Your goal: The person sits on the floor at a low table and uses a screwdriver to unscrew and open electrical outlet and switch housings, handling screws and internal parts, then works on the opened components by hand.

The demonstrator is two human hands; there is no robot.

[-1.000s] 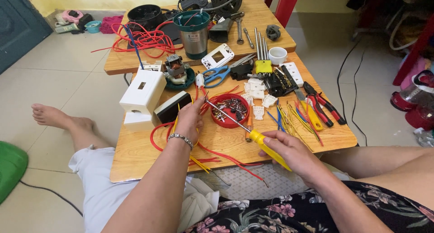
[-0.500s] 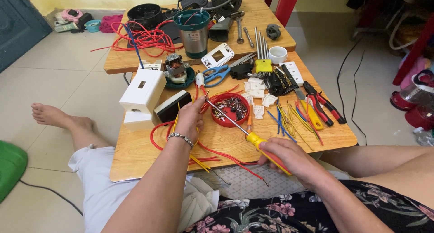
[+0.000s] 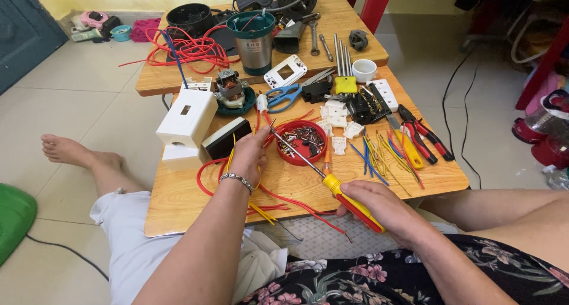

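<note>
At the far left of the wooden table [image 3: 178,198] stands a white plastic box [image 3: 185,118] with a black-faced block [image 3: 225,137] leaning beside it, and red wire [image 3: 204,183] loops across the boards just in front. The left hand [image 3: 249,154], a silver bracelet [image 3: 236,179] on its wrist, is raised above the table with its fingers pinched closed on something small at the tips; what it is cannot be made out, though thin yellow wires [image 3: 261,210] trail down from under the hand. Just to the right sits a round red dish [image 3: 301,142] of small metal parts. The metal shaft of a screwdriver [image 3: 332,183] slants over that dish, its tip meeting the left fingertips. The right hand [image 3: 379,204] wraps closed around the screwdriver's yellow and red handle, low near the table's front edge. Behind the dish lie blue-handled scissors [image 3: 283,96] and a small motor [image 3: 230,87]. Farther right are white plastic connectors [image 3: 341,124], loose blue and yellow wire ends [image 3: 373,154], and red-handled pliers [image 3: 424,136] close to the right edge.
</note>
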